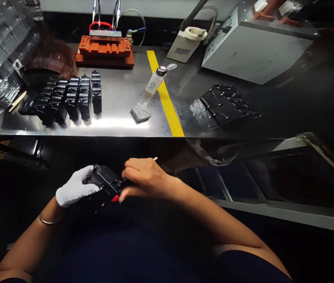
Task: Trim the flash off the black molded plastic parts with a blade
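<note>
In front of my body, my left hand (77,188), in a white glove, grips a black plastic housing (105,179) at its left side. My bare right hand (143,177) is closed at the housing's right edge, fingers curled over a thin stick whose pale end (155,158) sticks out behind the knuckles. Most of this stick is hidden by the hand. A small red piece (114,198) shows at the housing's lower corner, beside my right thumb. Whether the thumb touches it, I cannot tell.
Several black plastic parts (72,98) stand in rows on the steel bench (116,127). Behind them is an orange fixture (104,51). A dispenser bottle (155,80), a folded grey cloth (141,112) and more black parts (225,104) lie farther right, near a metal box (252,47).
</note>
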`<state>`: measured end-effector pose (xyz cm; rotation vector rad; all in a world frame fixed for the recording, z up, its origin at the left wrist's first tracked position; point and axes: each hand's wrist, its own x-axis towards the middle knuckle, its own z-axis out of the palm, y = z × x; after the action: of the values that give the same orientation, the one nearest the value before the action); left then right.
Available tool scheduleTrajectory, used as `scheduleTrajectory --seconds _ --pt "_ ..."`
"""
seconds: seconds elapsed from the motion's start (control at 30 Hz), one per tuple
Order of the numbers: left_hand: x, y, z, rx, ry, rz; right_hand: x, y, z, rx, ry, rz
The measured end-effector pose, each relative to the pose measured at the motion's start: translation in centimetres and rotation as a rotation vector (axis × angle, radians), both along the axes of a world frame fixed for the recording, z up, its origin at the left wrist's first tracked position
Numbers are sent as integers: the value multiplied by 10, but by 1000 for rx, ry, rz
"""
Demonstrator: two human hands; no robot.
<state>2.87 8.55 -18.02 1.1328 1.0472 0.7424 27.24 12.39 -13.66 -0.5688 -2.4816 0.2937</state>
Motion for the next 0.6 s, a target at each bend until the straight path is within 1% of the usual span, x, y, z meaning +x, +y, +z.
scheduleTrajectory --seconds 0.07,0.2,0.33,0.5,0.6 --pt "2 4 -4 -55 0 -30 -3 3 -2 10 -19 6" --pt "3 6 -10 -103 -25 -29 -4 7 -9 -8 -6 43" --pt "4 6 -15 -158 -87 -56 -5 8 -12 -41 14 36" --pt "6 6 -20 -161 -175 -46 -6 8 -11 -69 15 60" --pt "9 6 -21 -159 -204 -47 -5 8 -11 -76 16 43"
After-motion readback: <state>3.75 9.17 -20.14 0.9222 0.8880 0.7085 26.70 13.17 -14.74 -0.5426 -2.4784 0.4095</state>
